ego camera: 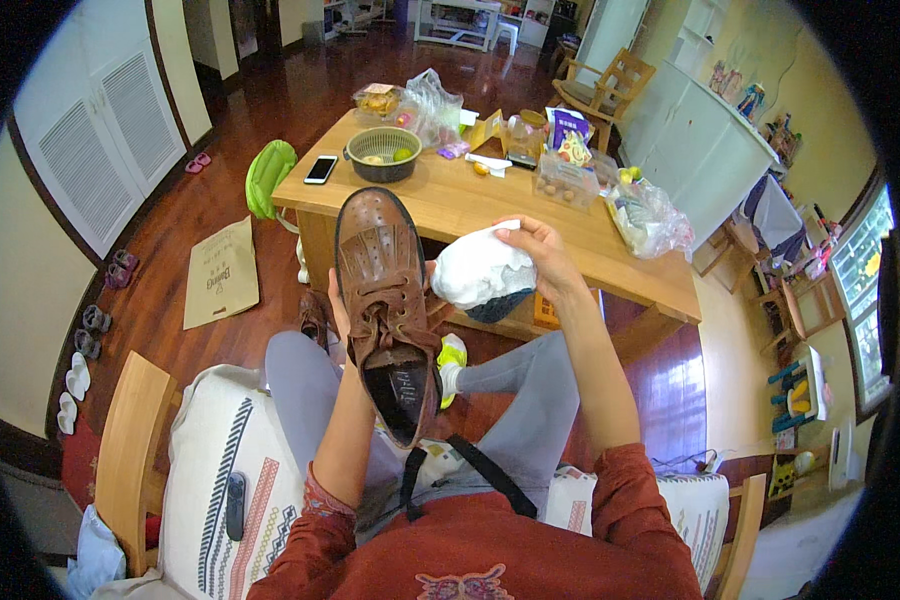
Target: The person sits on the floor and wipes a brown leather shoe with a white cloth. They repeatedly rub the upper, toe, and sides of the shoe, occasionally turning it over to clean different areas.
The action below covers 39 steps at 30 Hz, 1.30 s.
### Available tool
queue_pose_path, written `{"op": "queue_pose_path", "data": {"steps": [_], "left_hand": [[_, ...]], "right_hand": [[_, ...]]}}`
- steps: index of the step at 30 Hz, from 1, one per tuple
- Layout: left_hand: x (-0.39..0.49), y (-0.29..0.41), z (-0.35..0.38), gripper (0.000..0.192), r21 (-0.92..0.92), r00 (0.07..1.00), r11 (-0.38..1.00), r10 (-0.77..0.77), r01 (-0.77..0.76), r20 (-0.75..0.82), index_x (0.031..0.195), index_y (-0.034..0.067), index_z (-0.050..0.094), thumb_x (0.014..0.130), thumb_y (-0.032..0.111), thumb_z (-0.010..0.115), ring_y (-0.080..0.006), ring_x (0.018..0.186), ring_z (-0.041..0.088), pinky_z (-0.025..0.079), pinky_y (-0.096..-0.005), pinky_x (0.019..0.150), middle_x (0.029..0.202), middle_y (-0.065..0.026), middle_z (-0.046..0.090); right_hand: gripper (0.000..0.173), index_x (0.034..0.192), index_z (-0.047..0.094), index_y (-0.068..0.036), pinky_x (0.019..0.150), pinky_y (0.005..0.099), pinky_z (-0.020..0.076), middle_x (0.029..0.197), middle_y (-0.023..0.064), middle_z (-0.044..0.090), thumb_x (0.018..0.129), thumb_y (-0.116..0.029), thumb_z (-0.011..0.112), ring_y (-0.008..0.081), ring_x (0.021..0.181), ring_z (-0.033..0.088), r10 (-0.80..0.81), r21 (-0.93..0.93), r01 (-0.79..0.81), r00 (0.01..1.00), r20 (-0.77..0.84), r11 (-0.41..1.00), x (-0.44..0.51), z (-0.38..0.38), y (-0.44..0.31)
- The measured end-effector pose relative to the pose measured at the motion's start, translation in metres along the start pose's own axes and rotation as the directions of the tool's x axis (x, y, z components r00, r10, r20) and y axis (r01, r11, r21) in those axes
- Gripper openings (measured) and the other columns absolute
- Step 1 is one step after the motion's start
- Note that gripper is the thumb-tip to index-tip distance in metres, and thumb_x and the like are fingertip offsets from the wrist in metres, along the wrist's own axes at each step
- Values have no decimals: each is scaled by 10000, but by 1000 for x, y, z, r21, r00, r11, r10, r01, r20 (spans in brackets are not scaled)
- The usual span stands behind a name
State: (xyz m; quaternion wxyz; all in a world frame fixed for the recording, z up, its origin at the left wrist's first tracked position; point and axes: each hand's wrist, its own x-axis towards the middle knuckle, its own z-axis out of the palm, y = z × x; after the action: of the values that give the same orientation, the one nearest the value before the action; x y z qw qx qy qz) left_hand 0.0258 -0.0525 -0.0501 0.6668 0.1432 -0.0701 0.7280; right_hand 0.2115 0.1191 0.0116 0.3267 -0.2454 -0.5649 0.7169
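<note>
A brown leather lace-up shoe (379,262) is held up before me, toe pointing away, with its dark insole showing. My left hand (339,307) grips it from the left and beneath; most of the fingers are hidden behind it. Just right of the shoe, my right hand (536,251) pinches a bunched white cloth (484,266) between thumb and fingers. Dark blue material (501,306) shows under the cloth. Whether the cloth touches the shoe, I cannot tell. Another brown shoe (313,319) is on the floor beyond my left knee.
A wooden table (450,193) stands ahead, bearing a smartphone (320,169), a basket with fruit (383,154), plastic boxes (566,180) and bags. A paper bag (221,274) lies on the floor at left. A remote control (235,506) rests on the patterned seat cover.
</note>
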Motion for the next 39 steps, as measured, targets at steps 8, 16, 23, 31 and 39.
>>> {"op": "queue_pose_path", "data": {"steps": [8,16,23,31,39], "left_hand": [[13,-3,-10,906,-24,997,999,-31,30,-64,1450,38,341,864,728,372,-402,1182,533,436,-563,993,1372,-256,469],[10,-8,-33,979,-8,988,997,-80,80,-134,1436,-2,332,828,764,377,-447,1234,476,395,-570,1034,1416,-270,407],[12,-14,-25,1102,-62,988,990,-132,127,-75,1467,6,265,761,850,330,-516,1376,246,256,-608,1115,1529,-278,208],[4,-4,-25,1076,-57,993,997,-59,54,-98,1463,22,295,765,840,348,-465,1396,241,286,-589,1102,1540,-260,193],[11,10,-42,1042,-10,994,997,-82,83,68,1394,-86,357,828,788,330,-395,1231,497,484,-471,967,1416,-299,400]], "right_hand": [[190,979,674,-9,695,254,533,837,98,684,826,-116,712,128,749,656,-521,-873,252,854,-2,417,-26,29,6],[387,1147,647,-23,723,268,535,1029,125,679,813,-185,753,149,878,645,-446,-818,379,879,171,432,-41,35,44],[297,1169,609,25,782,300,540,1062,77,667,928,-148,619,158,927,646,58,188,-29,987,-152,982,-31,1,92],[317,1177,582,8,870,315,527,1129,86,661,940,-203,580,181,1009,646,162,535,4,951,-263,845,-41,-2,86],[269,1114,626,7,816,277,521,1044,89,681,856,-44,682,131,937,648,-117,173,179,940,-319,969,-63,26,54]]}}
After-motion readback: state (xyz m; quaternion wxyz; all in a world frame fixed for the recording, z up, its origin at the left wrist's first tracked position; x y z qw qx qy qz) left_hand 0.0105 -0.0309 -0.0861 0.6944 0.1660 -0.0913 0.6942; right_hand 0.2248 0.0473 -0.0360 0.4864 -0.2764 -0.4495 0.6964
